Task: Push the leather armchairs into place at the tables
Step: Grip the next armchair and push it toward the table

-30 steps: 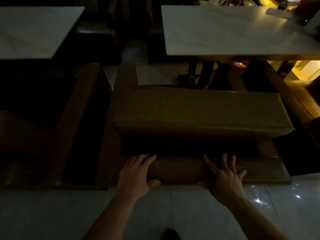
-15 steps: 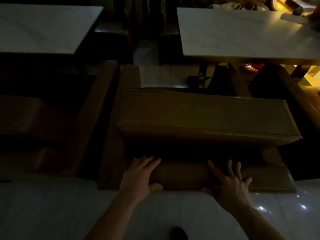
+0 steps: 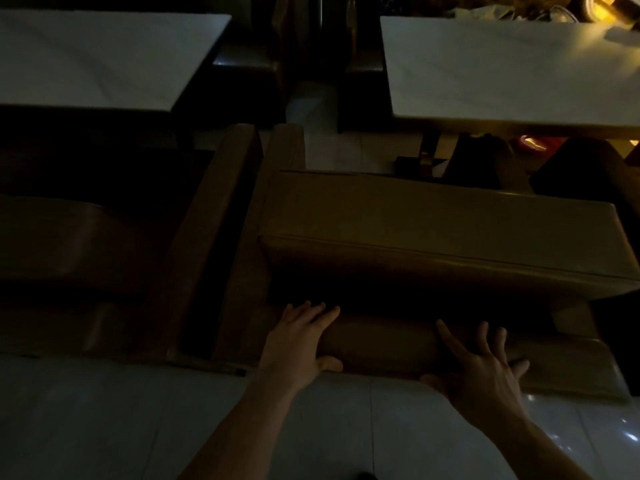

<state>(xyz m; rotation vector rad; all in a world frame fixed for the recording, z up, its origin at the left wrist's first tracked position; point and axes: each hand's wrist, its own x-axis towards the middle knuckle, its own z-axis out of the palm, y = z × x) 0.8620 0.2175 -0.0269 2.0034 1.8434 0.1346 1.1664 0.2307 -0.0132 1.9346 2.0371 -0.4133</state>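
A brown leather armchair [image 3: 433,230] stands just in front of me, seen from behind and above, its seat facing the white table [image 3: 502,71] at the upper right. My left hand [image 3: 299,341] lies flat on the top of the backrest [image 3: 381,344], thumb hooked over the near edge. My right hand [image 3: 481,368] presses on the same backrest further right, fingers spread. A second leather armchair [image 3: 79,244] sits to the left, at another white table [image 3: 100,60]. Their armrests nearly touch.
Pale glossy floor tiles [image 3: 104,427] run under my arms. A narrow aisle [image 3: 311,98] passes between the two tables, with dark chairs beyond. Table legs [image 3: 427,154] and a dark seat [image 3: 581,171] stand under the right table. Clutter lies at the table's far right corner.
The armchair has slid to the right, away from the left chair's side of view, with both hands staying on its backrest. My view has shifted, and the left table and chair show more.
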